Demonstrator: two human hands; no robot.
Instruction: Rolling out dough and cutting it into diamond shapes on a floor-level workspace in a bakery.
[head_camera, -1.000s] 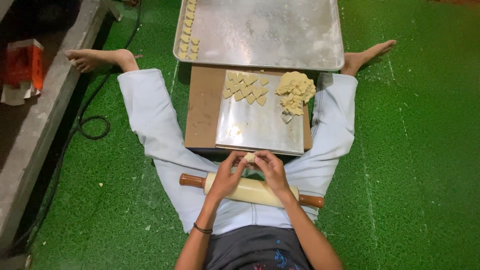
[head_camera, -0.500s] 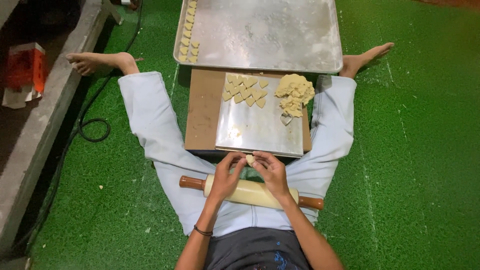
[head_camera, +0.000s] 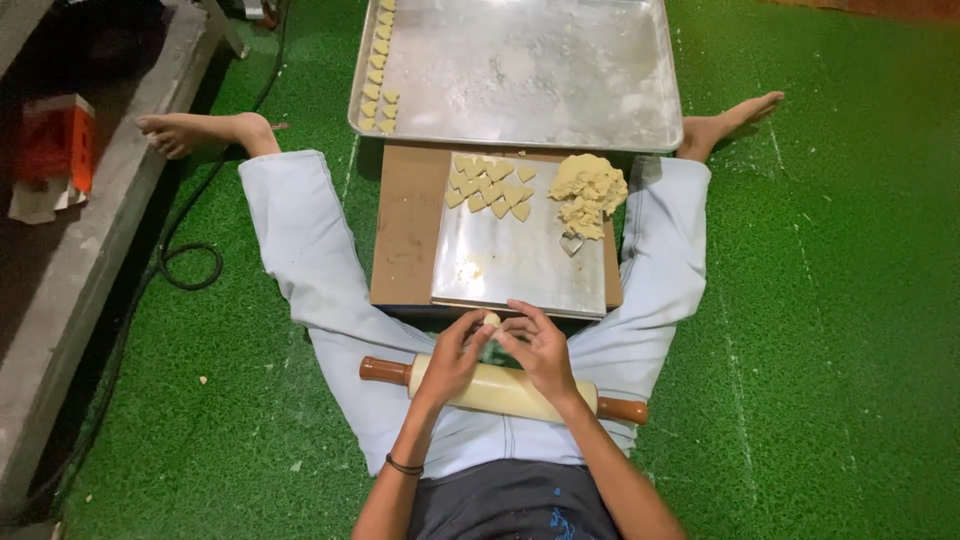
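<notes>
In the lower middle of the frame, the left hand (head_camera: 452, 358) and right hand (head_camera: 540, 350) are close together, pinching a small bit of dough (head_camera: 491, 320) above the rolling pin (head_camera: 500, 388) on the lap. Just above lies a shiny metal sheet (head_camera: 520, 265) with heart-shaped pieces (head_camera: 490, 185).

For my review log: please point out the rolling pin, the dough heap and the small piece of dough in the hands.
rolling pin (head_camera: 505, 388), head view, on its pale barrel.
dough heap (head_camera: 586, 190), head view, middle of the heap.
small piece of dough (head_camera: 491, 320), head view, visible top between fingertips.
</notes>
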